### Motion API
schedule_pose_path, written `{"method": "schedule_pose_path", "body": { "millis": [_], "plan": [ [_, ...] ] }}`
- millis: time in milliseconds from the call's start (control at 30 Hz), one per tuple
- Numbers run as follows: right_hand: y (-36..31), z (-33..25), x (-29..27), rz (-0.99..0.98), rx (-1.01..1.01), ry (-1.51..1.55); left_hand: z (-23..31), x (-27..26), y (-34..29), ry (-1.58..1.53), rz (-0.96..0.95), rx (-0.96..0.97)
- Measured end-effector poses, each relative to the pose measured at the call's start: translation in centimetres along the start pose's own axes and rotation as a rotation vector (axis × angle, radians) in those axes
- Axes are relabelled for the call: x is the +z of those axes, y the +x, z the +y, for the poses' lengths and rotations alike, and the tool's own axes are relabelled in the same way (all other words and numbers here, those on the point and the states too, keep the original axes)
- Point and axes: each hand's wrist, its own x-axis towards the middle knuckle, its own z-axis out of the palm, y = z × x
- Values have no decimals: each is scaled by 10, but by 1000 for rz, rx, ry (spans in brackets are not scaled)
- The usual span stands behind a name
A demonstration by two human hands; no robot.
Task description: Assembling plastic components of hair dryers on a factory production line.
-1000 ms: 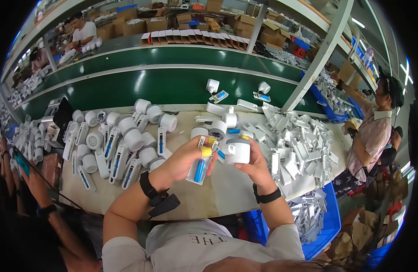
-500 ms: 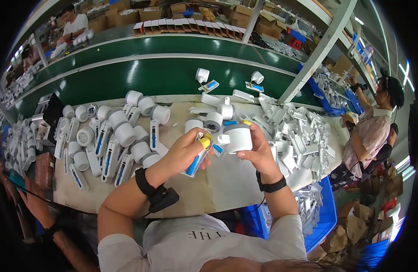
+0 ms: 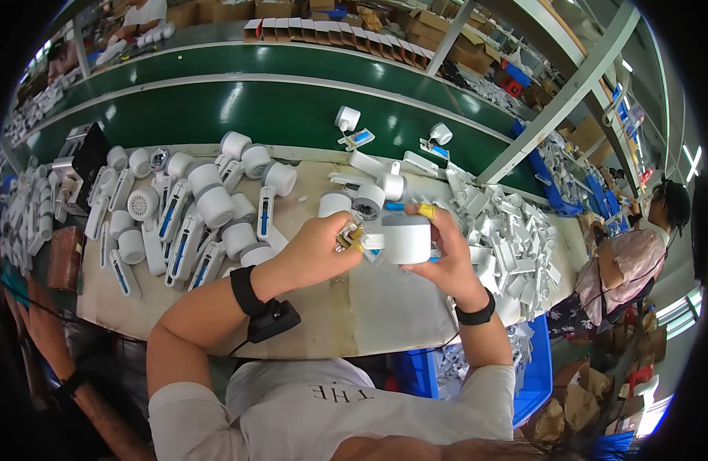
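In my right hand (image 3: pixel 452 257) is a white cylindrical head (image 3: pixel 406 244) with a grey rim, the thumb below and fingers around its far side. A short white neck (image 3: pixel 373 241) juts from the head toward my left hand (image 3: pixel 331 244). The left fingers are pinched together at the neck's end, and yellow wrapping shows on fingers of both hands. What else lies inside the left grip is mostly hidden. Just beyond my hands, similar white heads (image 3: pixel 368 201) rest on the table, one with its open inside facing up.
Many white round-headed devices (image 3: pixel 213 206), several with blue cells in their handles, crowd the left. White plastic shells (image 3: pixel 515 238) are heaped at right. A blue bin (image 3: pixel 534 361) stands below the edge. Two devices lie on the green conveyor (image 3: pixel 292 115). Another person (image 3: pixel 623 261) is at the right.
My left hand has turned and moved up against the neck; the handle piece with the blue cell it held is now out of sight. The head is turned slightly and held more level.
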Motion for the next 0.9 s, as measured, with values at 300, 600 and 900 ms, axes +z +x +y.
{"method": "schedule_pose_path", "body": {
  "millis": [300,600,900],
  "plan": [
    [51,-44,-22,-344,170,-31,-1,6,-1,324,38,44],
    [51,-16,-7,-302,215,135,5,4,-9,72,-81,-66],
    [60,-11,12,-196,205,231,-3,3,-10,-588,-79,-149]
  ]
}}
